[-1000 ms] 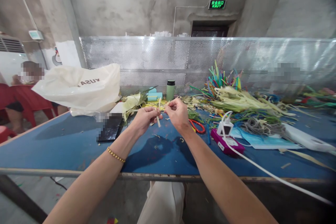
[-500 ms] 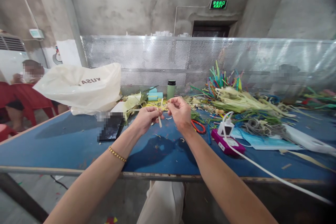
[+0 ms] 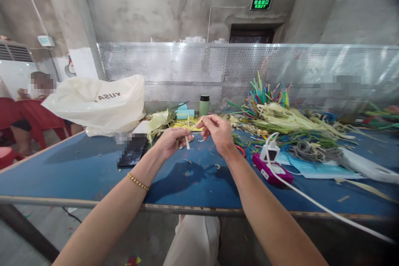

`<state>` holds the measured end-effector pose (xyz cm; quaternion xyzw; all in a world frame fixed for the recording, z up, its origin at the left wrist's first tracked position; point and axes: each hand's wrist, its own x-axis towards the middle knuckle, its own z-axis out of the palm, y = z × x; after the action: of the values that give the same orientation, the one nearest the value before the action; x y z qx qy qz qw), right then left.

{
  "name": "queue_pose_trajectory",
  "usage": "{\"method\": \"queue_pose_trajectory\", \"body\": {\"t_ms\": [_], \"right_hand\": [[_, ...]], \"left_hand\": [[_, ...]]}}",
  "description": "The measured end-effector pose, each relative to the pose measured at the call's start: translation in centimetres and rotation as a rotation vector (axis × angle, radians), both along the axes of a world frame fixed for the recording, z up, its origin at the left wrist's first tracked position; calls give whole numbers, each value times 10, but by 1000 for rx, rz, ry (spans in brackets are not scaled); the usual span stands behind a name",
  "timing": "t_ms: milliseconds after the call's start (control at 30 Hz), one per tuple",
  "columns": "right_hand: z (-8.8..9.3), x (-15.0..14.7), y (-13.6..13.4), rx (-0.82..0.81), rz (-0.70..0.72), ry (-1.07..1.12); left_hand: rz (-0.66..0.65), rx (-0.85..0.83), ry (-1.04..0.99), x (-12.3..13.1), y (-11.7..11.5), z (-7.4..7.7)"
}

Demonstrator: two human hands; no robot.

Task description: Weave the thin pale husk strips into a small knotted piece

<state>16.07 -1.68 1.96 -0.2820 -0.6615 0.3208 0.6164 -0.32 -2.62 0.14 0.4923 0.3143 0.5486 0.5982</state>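
Observation:
Both my hands are raised over the blue table (image 3: 77,174), working a narrow pale leaf strip (image 3: 187,141). My left hand (image 3: 171,140), with a gold bead bracelet on its wrist, is closed and pinches the strip's lower part, which hangs below the fingers. My right hand (image 3: 217,130) is closed too, pinching the strip's upper end near its fingertips. Red-handled scissors (image 3: 240,149) lie just behind my right wrist, partly hidden by it.
A black phone (image 3: 133,151) and a white plastic bag (image 3: 96,104) sit left. A green bottle (image 3: 204,105) stands at the back. A heap of pale leaves and coloured strips (image 3: 286,122) fills the right. A magenta power bank (image 3: 272,169) with white cable lies nearby. A person sits far left.
My right hand has moved slightly right and up, drawing its end of the strip away from my left hand. The left hand has stayed nearly in place.

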Motion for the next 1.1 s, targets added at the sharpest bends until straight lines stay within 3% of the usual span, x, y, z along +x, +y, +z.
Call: {"method": "queue_pose_trajectory", "body": {"t_ms": [200,467,567,900,1100], "right_hand": [[3,5,-4,-19,256,-58],[5,9,-7,-62,394,-54],[6,8,-10,-81,414,-72],[0,2,-3,18,187,-270],[-1,3,2,173,-45,-494]], "left_hand": [[-56,-42,4,-3,-2,3],[-200,-43,50,-6,-2,5],[-197,-34,61,-7,-3,6],[-23,127,206,-2,-5,3],[39,277,292,-1,-3,-1]]}}
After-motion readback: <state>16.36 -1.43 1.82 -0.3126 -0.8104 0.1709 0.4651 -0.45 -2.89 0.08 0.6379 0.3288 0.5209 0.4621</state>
